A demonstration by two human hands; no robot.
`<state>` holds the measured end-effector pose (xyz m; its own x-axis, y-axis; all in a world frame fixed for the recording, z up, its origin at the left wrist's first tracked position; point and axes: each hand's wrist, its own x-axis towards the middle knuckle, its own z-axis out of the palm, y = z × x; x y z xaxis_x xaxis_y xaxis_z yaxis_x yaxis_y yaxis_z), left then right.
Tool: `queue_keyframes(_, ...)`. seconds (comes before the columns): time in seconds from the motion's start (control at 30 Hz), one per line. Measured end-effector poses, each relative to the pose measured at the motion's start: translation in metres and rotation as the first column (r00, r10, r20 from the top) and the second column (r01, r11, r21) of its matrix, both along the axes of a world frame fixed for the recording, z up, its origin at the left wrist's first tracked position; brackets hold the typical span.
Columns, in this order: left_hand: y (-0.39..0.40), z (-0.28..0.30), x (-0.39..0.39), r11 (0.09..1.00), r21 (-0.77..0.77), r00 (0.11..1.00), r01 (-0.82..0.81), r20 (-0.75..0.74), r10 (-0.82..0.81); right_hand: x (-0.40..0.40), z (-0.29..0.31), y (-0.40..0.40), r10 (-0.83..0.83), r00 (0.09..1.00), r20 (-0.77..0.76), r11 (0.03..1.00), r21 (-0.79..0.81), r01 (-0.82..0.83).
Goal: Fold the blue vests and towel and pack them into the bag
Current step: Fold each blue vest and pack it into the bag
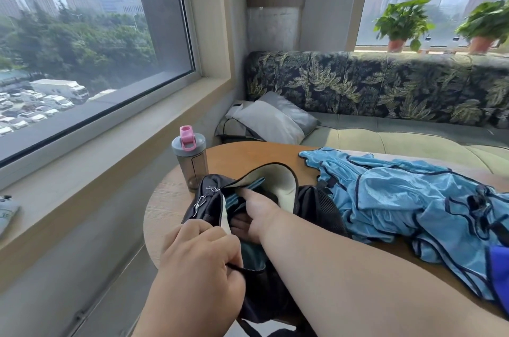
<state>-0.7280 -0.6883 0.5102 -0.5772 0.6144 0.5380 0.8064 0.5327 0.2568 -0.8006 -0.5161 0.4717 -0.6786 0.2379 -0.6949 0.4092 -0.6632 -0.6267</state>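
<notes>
The black fabric backpack with the cream lining (278, 185) sat at the lower centre of the frame, on the near edge of the round wooden desk (248, 155), its mouth pulled open toward me. My left hand (201, 257) pinched the near rim of the opening, its fingers (220, 237) curled tight round the black edge. My right hand (256, 212) reached down into the mouth; the index finger lay straight along some teal-blue cloth inside, while the other fingers were hidden in the bag, so I could not tell what, if anything, they held.

The heap of shiny light-blue mesh vests with dark piping (407, 199) lay unfolded at the right of the frame, touching the bag's right side. I could not pick out the towel.

I judged the step to be seating a piece in the bag. To do it well, I wanted the left hand keeping the rim lifted and taut so the mouth stayed wide, and the right pressing the cloth flat to the bottom, corners squared, leaving room for the rest. The slick mesh would slide and unfold readily, so firm creases mattered.

The grey drinks bottle with the pink lid (190, 157) stood just behind the bag at centre left; a hard tug on the rim might have knocked it over.
</notes>
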Motion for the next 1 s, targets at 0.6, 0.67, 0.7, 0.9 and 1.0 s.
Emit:
queue_keyframes(0.6,0.001,0.007,-0.009,0.991,-0.132,0.999,0.004,0.043,0.002,-0.037,-0.011,-0.012,-0.045,0.998,0.042,0.868,0.496,0.019)
queue_keyframes(0.67,0.003,0.007,-0.009,0.989,-0.146,0.999,0.013,0.047,-0.006,-0.023,-0.011,-0.014,0.105,0.969,0.221,0.594,0.768,-0.24)
queue_keyframes(0.7,0.003,0.008,-0.009,0.988,-0.151,0.999,0.017,0.049,-0.01,-0.024,-0.02,-0.008,0.126,0.968,0.219,0.573,0.78,-0.251)
queue_keyframes(0.9,0.003,0.014,-0.006,0.986,-0.161,0.994,0.045,0.102,-0.029,-0.015,-0.004,-0.017,0.053,0.997,-0.048,0.999,-0.008,-0.054)
queue_keyframes(1.0,0.002,0.016,-0.009,0.983,-0.186,0.986,0.01,0.166,0.021,0.013,0.012,-0.006,0.308,0.951,-0.014,0.946,0.111,-0.305)
